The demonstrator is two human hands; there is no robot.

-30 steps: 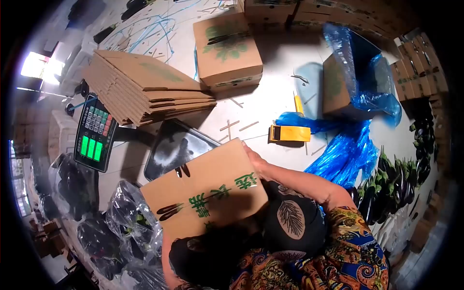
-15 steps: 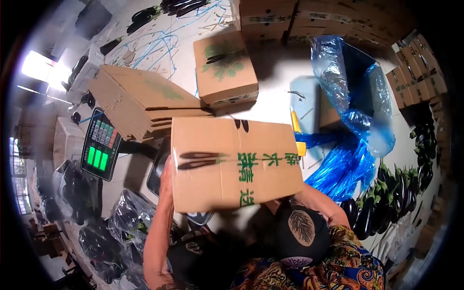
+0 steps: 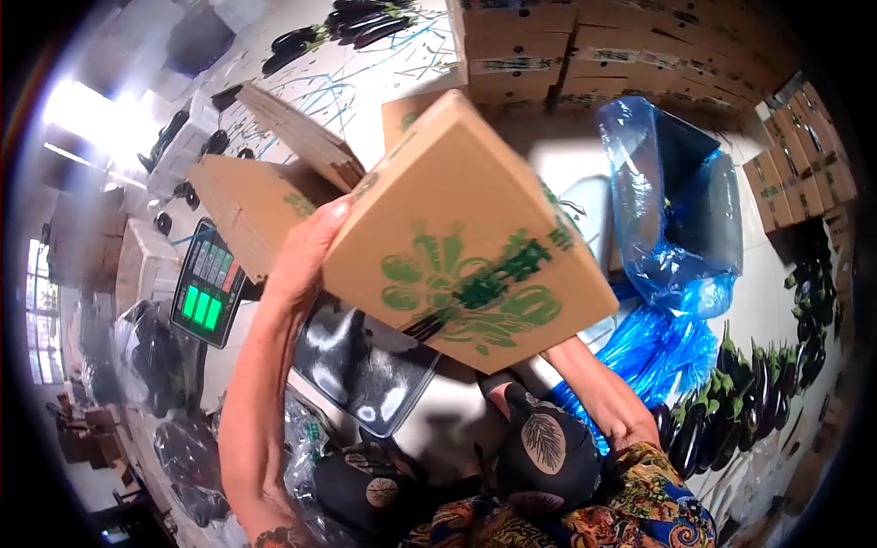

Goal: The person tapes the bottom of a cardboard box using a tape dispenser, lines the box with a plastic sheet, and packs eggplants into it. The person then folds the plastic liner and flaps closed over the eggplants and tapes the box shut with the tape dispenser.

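Observation:
A brown cardboard box [image 3: 457, 228] is held up in front of me, tilted with one corner pointing away. Its face carries a green vegetable print with dark lettering. My left hand [image 3: 315, 236] grips the left edge, the thumb lying over it. At the lower right edge, my right hand [image 3: 559, 349] holds the box from below; its fingers are hidden behind the cardboard. Below the box is the dark platform [image 3: 365, 365] of a scale, whose display [image 3: 201, 308] is lit green on the left.
Flattened cartons [image 3: 247, 196] lean at the left. A box lined with a blue plastic bag [image 3: 630, 183] stands right, above blue plastic sheets [image 3: 658, 352]. Eggplants [image 3: 731, 393] line the floor at right. Stacked cartons [image 3: 639, 55] fill the back.
The box has been tipped and turned, so a face with a green vegetable print shows instead of the lettered side. My left hand has risen along its edge. One flattened carton now stands apart.

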